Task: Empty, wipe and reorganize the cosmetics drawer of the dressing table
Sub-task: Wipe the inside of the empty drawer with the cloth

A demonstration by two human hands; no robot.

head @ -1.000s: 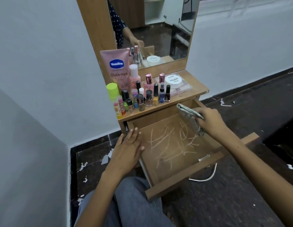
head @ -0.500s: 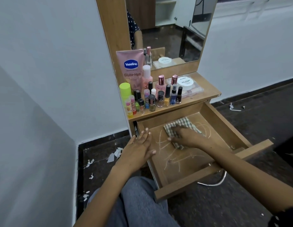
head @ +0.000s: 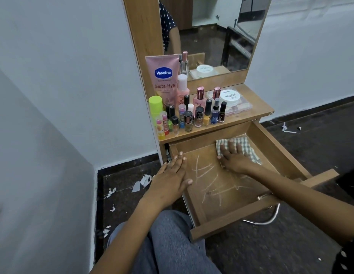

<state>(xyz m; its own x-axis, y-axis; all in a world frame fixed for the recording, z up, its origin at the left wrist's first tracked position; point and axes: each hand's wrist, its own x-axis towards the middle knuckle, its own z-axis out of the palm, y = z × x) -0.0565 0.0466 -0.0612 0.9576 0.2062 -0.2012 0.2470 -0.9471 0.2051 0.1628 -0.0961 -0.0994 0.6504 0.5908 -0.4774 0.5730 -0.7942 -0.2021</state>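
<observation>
The wooden drawer (head: 229,224) of the dressing table is pulled out, with only a cloth inside; white chalky streaks (head: 209,180) cross its floor. My right hand (head: 234,157) presses flat, fingers spread, on a checked cloth (head: 245,148) at the drawer's back right. My left hand (head: 169,180) rests flat on the drawer's left wall, fingers straight. Above, the shelf (head: 259,111) holds the cosmetics: a pink Vaseline tube (head: 163,80), several nail polish bottles (head: 199,116), a green-capped tube (head: 155,106) and a white round jar (head: 230,96) on a clear case.
A mirror (head: 211,32) rises behind the shelf. White walls stand on the left and right. Paper scraps (head: 141,182) litter the dark floor beside the drawer. A metal handle (head: 269,218) hangs under the drawer front. My knee (head: 170,242) is just before the drawer.
My right hand brought the folded cloth from the drawer's right edge down onto its floor, spread it and slid it to the back right. The left hand stayed on the left wall.
</observation>
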